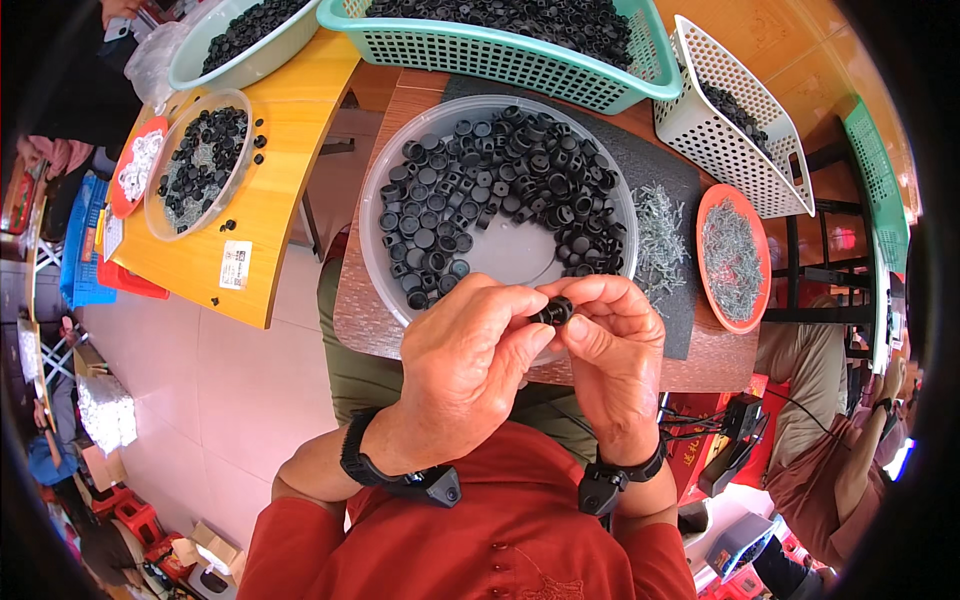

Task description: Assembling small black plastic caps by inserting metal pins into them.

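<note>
My left hand [465,360] and my right hand [615,350] meet over the near rim of a round clear tub [378,290]. Between them they pinch a small black plastic part [553,311], round and partly covered by the fingertips. The tub holds many loose black parts [430,215], some like flat caps and others like small hollow cylinders. A heap of thin silver metal pins [660,240] lies right of the tub on a dark mat [625,150]. More such pins fill an orange plate [708,215] beside it.
Behind the tub stands a green basket [480,55] full of black parts, with a white perforated basket [730,130] to its right. On a yellow table [265,250] at left are another clear tub [160,225] and a pale green basin [285,45]. Another person [830,470] sits at right.
</note>
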Tool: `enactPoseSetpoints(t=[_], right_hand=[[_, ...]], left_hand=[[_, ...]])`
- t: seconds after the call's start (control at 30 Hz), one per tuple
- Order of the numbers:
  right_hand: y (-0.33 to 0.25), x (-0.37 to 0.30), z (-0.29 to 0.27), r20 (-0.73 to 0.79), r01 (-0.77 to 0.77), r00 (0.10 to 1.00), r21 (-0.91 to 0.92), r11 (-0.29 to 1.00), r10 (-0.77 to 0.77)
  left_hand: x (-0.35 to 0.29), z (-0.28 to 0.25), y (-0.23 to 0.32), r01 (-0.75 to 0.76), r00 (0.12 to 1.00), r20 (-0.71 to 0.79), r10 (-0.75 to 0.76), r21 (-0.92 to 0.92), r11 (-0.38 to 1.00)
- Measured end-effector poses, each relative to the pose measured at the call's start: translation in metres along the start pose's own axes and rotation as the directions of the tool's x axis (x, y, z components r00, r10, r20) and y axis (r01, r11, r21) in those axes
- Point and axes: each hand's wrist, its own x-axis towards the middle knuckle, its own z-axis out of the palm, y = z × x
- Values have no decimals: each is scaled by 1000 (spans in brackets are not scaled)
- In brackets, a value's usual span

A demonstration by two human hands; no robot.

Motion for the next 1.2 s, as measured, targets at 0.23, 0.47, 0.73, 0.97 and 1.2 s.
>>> enactPoseSetpoints(t=[0.23,0.47,0.73,0.97,1.2], right_hand=[[1,0,1,-4,8,1000,7,1000,-8],[3,0,3,7,46,999,13,999,-46],[5,-3,2,15,75,997,-68,995,-74],[3,-3,2,55,237,971,-261,936,-231],[6,-6,-1,65,261,965,-209,943,-252]], left_hand=[[-1,-1,1,-7,1000,-2,7,14,1000],[-1,-1,1,-15,1000,-5,15,27,1000],[-1,-1,0,1,1000,6,-2,7,1000],[-6,-3,-8,347,938,109,-330,-345,872],[-4,-3,-8,366,929,188,-320,-328,871]])
